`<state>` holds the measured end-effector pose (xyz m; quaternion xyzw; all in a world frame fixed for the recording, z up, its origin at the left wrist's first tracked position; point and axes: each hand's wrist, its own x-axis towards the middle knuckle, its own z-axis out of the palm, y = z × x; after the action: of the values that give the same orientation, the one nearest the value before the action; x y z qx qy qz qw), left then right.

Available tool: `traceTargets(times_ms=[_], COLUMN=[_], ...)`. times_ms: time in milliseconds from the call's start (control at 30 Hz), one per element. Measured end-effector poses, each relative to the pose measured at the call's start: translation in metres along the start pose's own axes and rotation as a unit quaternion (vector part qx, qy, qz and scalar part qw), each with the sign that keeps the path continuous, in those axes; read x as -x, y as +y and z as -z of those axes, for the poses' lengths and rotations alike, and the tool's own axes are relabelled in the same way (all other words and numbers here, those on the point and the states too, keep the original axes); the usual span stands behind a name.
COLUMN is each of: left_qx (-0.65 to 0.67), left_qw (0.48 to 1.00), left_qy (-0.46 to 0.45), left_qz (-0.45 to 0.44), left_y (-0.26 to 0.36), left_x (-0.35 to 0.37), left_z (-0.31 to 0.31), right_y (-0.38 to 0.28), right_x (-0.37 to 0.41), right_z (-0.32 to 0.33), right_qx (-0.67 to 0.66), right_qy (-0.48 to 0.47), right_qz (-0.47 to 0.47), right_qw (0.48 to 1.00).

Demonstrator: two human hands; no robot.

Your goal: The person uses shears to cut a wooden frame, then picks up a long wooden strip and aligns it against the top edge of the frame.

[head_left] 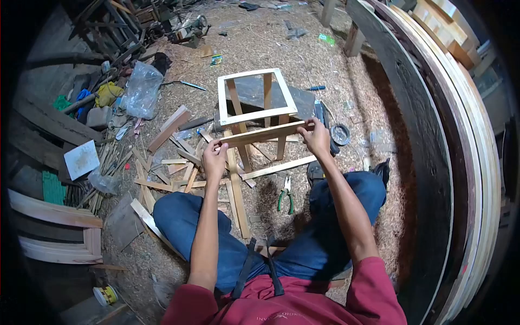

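Note:
A short wooden board [263,135] spans the space between my two hands. My left hand [214,156] pinches its left end, and my right hand [316,137] grips the right end. Just beyond the board stands a small wooden stool frame [254,116], with a pale square top frame and darker legs; the board overlaps its near side in this view. Green-handled pliers [285,195] lie on the ground between my knees. A long wooden strip [236,189] lies below my left hand, and another strip [279,168] lies below the board.
Wood offcuts [170,127] and thin sticks litter the left side. A clear plastic bag [142,89] lies further back. A roll of tape [340,134] sits right of my right hand. Long curved planks [428,81] line the right edge. Shavings [244,43] cover the floor.

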<state>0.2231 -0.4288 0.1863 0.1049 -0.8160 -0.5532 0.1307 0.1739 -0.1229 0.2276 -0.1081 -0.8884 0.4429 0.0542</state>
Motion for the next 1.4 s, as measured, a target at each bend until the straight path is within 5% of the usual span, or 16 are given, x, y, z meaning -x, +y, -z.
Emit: traceTargets(times_ms=[533, 1400], left_qx=[-0.015, 0.04], left_qw=[0.995, 0.999], left_qy=[0.101, 0.01], left_qz=[-0.009, 0.03], left_y=[-0.02, -0.008], left_x=[-0.026, -0.026], left_z=[-0.018, -0.025], right_y=[0.002, 0.005], right_x=[-0.018, -0.025], right_z=[-0.028, -0.016], right_qx=[0.013, 0.032], right_qy=[0.02, 0.046], right_qz=[-0.01, -0.032], right_qw=[1.0, 0.998])
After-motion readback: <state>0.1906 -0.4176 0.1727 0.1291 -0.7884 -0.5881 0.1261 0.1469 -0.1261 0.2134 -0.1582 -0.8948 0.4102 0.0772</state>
